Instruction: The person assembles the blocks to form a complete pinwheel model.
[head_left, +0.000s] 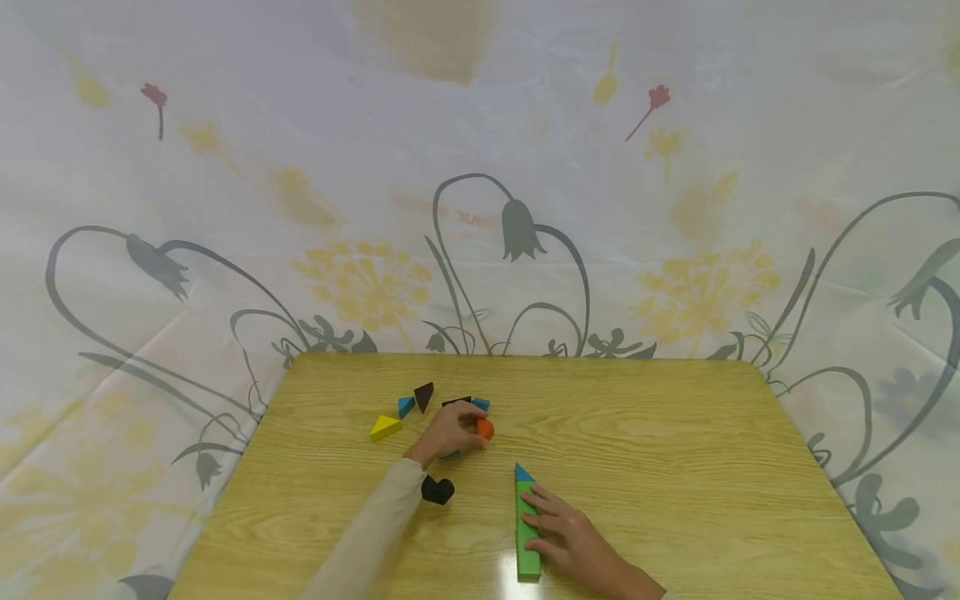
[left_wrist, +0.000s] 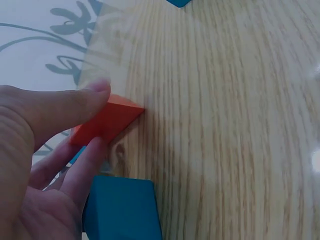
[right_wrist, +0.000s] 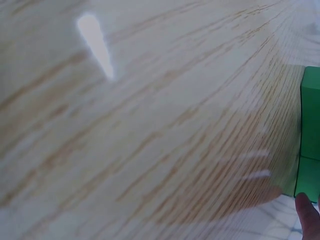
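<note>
My left hand point(head_left: 452, 431) pinches an orange-red block point(head_left: 485, 429) between thumb and fingers; the left wrist view shows its triangular side point(left_wrist: 112, 117). Close under that hand lies a blue block point(left_wrist: 122, 207). The fingers of my right hand point(head_left: 573, 537) rest on a row of green blocks point(head_left: 528, 529), with a small blue triangle point(head_left: 523, 473) at the row's far end. In the right wrist view a fingertip point(right_wrist: 307, 212) touches the green blocks point(right_wrist: 311, 120) at the right edge.
Left of my left hand lie a yellow triangle point(head_left: 386, 428), a blue piece point(head_left: 406, 406) and a dark triangle point(head_left: 424, 397). Behind it are another dark piece point(head_left: 456, 402) and a blue one point(head_left: 482, 404). A patterned cloth hangs beyond the wooden table point(head_left: 675, 450).
</note>
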